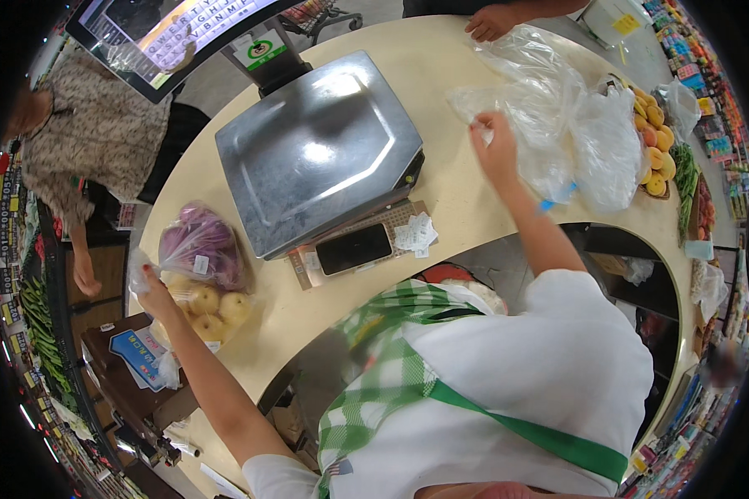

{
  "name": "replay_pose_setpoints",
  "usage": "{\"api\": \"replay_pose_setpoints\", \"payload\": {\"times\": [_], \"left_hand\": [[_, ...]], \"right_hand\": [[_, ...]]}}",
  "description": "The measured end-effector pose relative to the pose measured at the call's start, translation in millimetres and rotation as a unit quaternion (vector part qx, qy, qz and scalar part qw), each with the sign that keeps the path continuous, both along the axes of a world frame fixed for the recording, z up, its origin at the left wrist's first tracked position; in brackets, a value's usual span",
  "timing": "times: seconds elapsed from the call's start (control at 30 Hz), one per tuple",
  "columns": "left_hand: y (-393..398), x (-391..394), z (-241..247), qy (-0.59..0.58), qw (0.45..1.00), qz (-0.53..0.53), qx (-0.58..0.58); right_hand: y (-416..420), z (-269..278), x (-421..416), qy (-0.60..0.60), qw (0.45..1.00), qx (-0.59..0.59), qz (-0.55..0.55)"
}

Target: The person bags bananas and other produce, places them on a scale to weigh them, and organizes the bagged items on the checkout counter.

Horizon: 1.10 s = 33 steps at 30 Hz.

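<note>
At the counter's left side my left hand (157, 295) grips the gathered top of a clear plastic bag of round yellow fruit (207, 305). Beside it lies a clear bag of purple produce (201, 242) with a white label. My right hand (496, 146) pinches the edge of a clear plastic bag (527, 103) on the counter's right side. Another translucent bag (607, 150) lies against it; its contents cannot be told. Between my hands stands the bare metal plate of a weighing scale (321, 150).
A black phone (354, 249) and crumpled paper slips (416, 234) lie below the scale. A touchscreen (181, 37) rises behind it. A person's hand (492, 23) rests at the far edge; another person (100, 125) stands left. Yellow fruit (656, 146) sits at right.
</note>
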<state>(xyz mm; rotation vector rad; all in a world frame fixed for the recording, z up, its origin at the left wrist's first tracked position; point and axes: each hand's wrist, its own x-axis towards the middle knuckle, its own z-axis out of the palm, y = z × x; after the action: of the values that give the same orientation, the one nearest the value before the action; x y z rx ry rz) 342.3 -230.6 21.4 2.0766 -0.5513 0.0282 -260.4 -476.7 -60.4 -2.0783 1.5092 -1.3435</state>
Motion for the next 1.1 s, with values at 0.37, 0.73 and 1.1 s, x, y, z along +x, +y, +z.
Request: {"api": "replay_pose_setpoints", "payload": {"times": [0.37,0.73,1.1], "left_hand": [[82.3,-134.5,-34.6,-0.039,0.991,-0.121,-0.027],[144.0,-253.4,-92.2,0.161,0.972,-0.169,0.027],[151.5,-281.0,-92.5,0.176,0.964,-0.192,0.054]], "right_hand": [[-71.9,-104.8,-174.2,0.422,0.846,0.269,-0.182],[27.0,-73.4,-130.8,0.383,0.914,0.121,-0.055],[-62.9,-107.2,-160.0,0.329,0.928,0.139,-0.107]]}}
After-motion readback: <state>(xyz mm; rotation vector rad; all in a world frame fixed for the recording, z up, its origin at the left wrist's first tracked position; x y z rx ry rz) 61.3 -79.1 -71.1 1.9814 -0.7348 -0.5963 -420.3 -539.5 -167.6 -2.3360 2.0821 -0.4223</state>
